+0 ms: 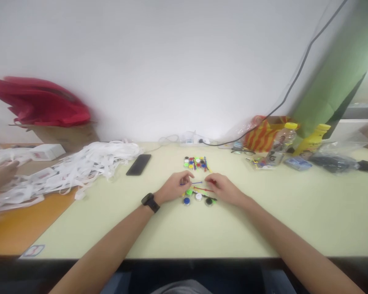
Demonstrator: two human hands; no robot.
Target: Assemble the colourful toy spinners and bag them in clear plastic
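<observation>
My left hand (173, 187) has its fingers curled together over a thin blue stick (196, 182) with a small knob at its end, which sticks out to the right. Opposite it, my right hand (225, 188) is closed, thumb and fingertips together; a red stick (203, 189) runs up to its thumb. What lies between those fingertips is too blurred to make out. Just below the hands lie small round pieces: a green one (189, 191), a blue one (187, 201), a white one (198, 197) and a black one (209, 201). A dark stick (213, 198) lies beside them.
Behind my hands lies a group of coloured round pieces (198, 161) and sticks. A phone (138, 164) and a heap of white straps (88, 167) lie left, near another person's hand (1, 175). A bottle (283, 143), a yellow bottle (313, 141) and a striped bag (260, 136) stand right.
</observation>
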